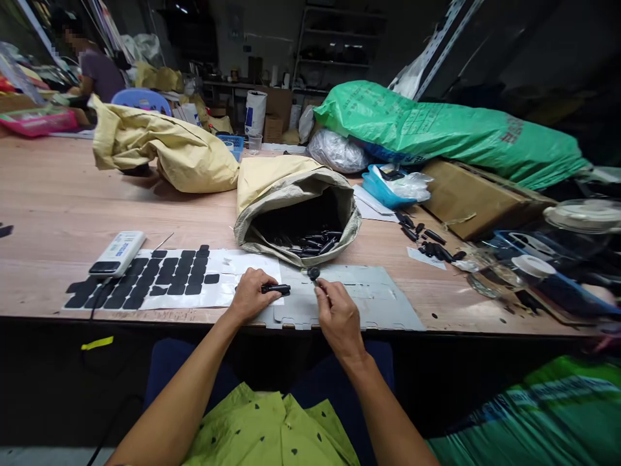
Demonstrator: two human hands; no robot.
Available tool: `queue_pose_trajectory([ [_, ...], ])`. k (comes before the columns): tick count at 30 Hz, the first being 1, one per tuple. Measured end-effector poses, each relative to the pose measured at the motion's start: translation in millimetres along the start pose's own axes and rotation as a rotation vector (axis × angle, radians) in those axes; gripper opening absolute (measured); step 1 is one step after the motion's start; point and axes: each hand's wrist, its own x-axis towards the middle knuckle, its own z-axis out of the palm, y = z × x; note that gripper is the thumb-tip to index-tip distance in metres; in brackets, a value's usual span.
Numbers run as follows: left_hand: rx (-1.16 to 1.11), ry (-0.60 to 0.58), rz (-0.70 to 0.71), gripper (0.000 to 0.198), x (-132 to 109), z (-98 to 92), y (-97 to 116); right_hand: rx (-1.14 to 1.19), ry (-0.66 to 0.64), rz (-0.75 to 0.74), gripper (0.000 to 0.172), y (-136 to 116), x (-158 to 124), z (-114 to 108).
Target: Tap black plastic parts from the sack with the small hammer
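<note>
My left hand (250, 294) is closed around a small black oblong part (276, 289), held just above the table's front edge. My right hand (337, 314) pinches a small round black piece (314, 273) on a thin tool or stem, close to the right of that part. Both hands hover over a grey cut-out sheet (378, 301). To the left lies a white backing sheet (242, 272) with several black adhesive pads (165, 275). An open tan sack (295, 220) right behind my hands holds several black parts (313, 243).
A white remote-like device (118, 252) rests on the sheet's left end. Loose black parts (429, 243) lie at the right near a cardboard box (473, 197), a blue tray (383, 188) and tape rolls (533, 265). A folded tan sack (160, 149) and green bag (451, 129) sit behind. Another person (94, 65) works far left.
</note>
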Motion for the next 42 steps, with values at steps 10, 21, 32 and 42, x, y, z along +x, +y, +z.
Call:
queue_pose_trajectory([
  [10,0.020,-0.017,-0.018,0.007,1,1.5,-1,0.087,-0.105,-0.064,0.031,-48,-14,19],
  [21,0.019,-0.011,-0.018,0.010,1,0.7,1,0.054,-0.108,-0.004,0.033,-44,-17,17],
  [32,0.050,-0.010,-0.034,0.011,-1,-0.7,5,-0.085,-0.064,0.047,0.031,-12,-2,8],
  [42,0.083,-0.040,0.010,0.013,0,-1.2,2,-0.445,-0.131,-0.100,0.023,32,18,11],
])
